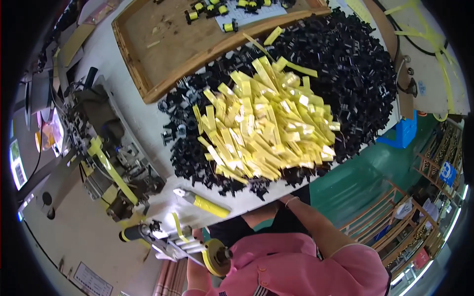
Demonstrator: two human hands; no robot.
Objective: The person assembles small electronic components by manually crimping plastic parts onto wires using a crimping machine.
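Observation:
My right arm reaches to the table's front edge, where my right hand (285, 198) is only partly visible below the pile, its fingers hidden. A thin band circles that wrist. My left forearm (197, 277) rises behind a yellow tape roll (213, 257) on a metal holder, which hides the left hand. Nearest to the right hand is a heap of small black plastic parts (345, 74), topped by a large mound of short yellow tape strips (266, 128). A blade-like tool with a yellow-wrapped handle (210, 205) lies near the table's front edge, left of the pile.
Behind the heap is a wooden-rimmed tray (163, 44) with several yellow-wrapped black parts (230, 25) and a paper sheet. A metal machine (113, 148) with yellow tape stands at the left. To the right are a blue bin (404, 134) and wooden racks (377, 217).

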